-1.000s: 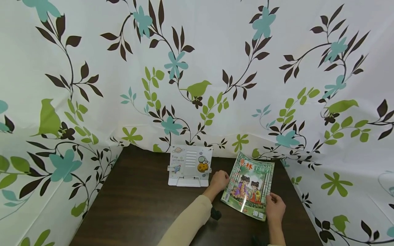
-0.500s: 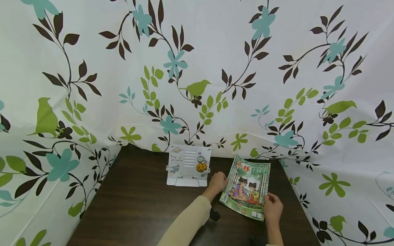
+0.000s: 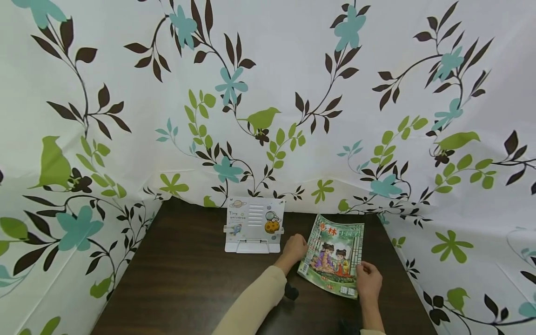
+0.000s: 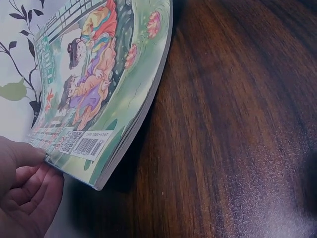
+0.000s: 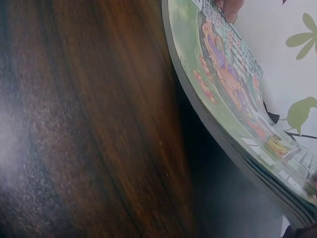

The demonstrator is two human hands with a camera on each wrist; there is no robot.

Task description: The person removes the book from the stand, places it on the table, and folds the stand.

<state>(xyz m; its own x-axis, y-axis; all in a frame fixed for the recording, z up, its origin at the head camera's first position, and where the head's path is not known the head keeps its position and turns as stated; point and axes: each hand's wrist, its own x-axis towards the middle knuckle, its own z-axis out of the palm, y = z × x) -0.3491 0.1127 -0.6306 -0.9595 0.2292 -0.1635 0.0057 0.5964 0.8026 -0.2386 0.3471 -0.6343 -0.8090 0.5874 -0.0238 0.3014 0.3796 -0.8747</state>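
A magazine [image 3: 332,258] with a green cover showing two drawn children is held between my two hands at the right of the table. My left hand [image 3: 295,247] pinches its left edge, thumb on the cover and fingers beneath in the left wrist view. On the opposite edge, my right hand [image 3: 369,281] grips it near the lower right corner; little of that hand shows in the right wrist view. The pages bow downward in the middle, and a dark shadow lies on the table under the magazine [image 5: 218,114].
Left of the magazine, a white book stand [image 3: 254,225] with space drawings stands upright near the back of the dark wooden table [image 3: 188,279]. Behind and at both sides hangs a white cloth [image 3: 293,60] printed with leaves, flowers and birds.
The magazine's top edge has come down slightly toward me, and both hands keep their hold on its sides. The head view has shifted a little, while the stand stays in place.
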